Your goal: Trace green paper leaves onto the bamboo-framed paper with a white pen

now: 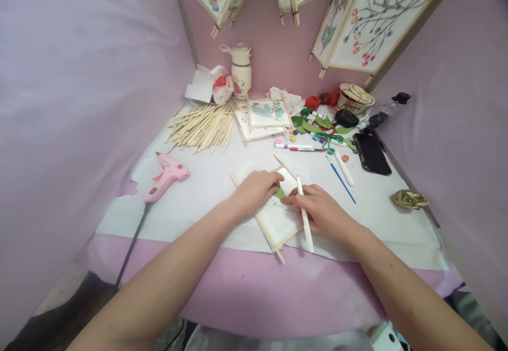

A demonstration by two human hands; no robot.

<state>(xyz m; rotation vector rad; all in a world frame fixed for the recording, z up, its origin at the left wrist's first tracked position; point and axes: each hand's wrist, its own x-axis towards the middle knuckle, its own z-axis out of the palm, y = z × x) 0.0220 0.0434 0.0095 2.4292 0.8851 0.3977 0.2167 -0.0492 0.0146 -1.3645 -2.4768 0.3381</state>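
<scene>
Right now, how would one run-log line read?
left hand: beside green leaf | right hand: holding white pen | beneath: stick-framed panel

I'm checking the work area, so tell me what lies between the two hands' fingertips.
In the head view, a green leaf shows between the left hand and the right hand, over the white framed panel.

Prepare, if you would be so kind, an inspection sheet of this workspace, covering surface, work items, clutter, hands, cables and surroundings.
Surface: white cover over lilac cloth.
Work items: green leaf on a stick-framed panel.
Clutter: loose sticks, black phone.
Hands: left hand at the leaf, grip unclear; right hand holds a white pen.
Cables: dark cord from the pink glue gun over the near-left edge.
Surroundings: painted lanterns overhead.
</scene>
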